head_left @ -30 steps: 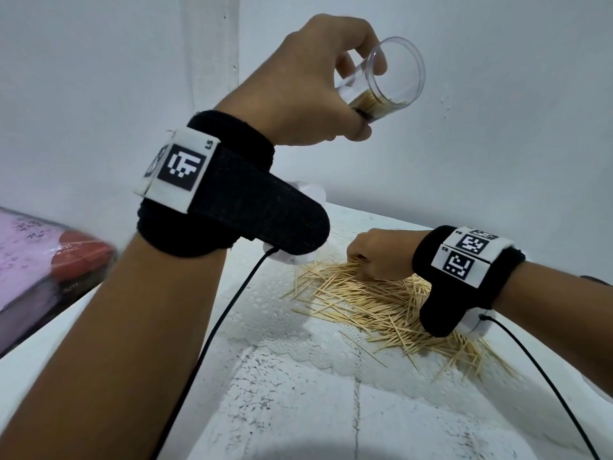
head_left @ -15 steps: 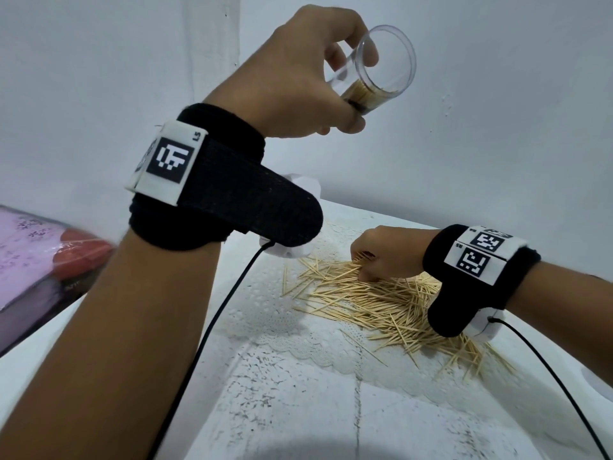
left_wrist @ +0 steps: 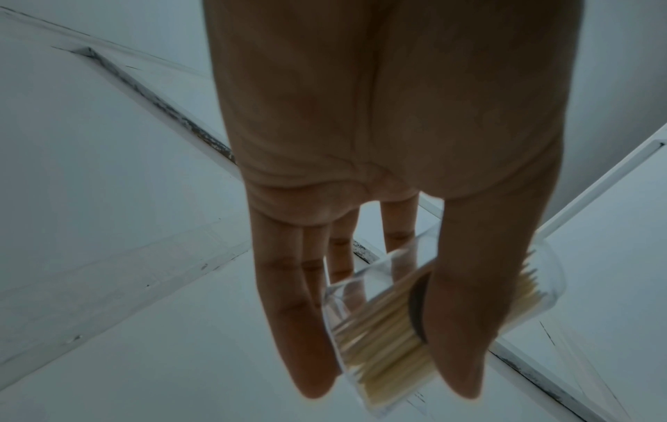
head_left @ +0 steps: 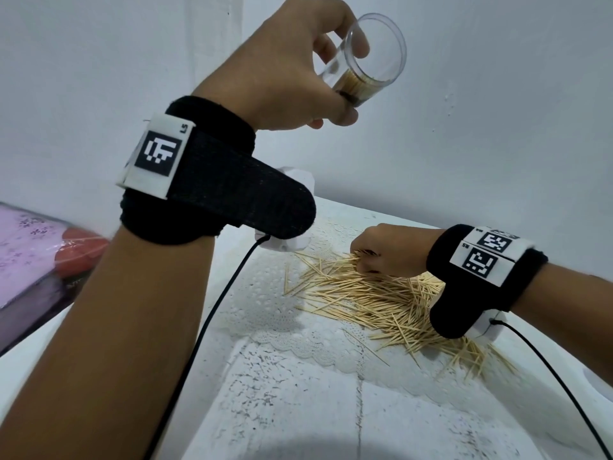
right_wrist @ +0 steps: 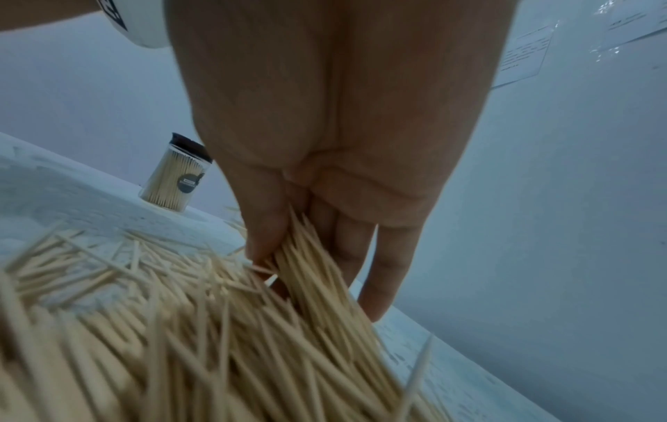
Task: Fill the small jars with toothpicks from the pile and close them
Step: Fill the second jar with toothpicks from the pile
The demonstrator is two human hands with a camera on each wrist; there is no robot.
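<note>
Wooden toothpicks [head_left: 374, 293] get gathered: right hand [head_left: 388, 250] pinches a bunch from the pile; left hand [head_left: 285, 71] grips the open, part-filled jar [head_left: 368, 71] aloft. Next, align and insert them.

We are facing plain white walls [head_left: 497, 111]; a white lace cloth [head_left: 265, 293] is covering the worn, speckled surface [head_left: 298, 410].
</note>
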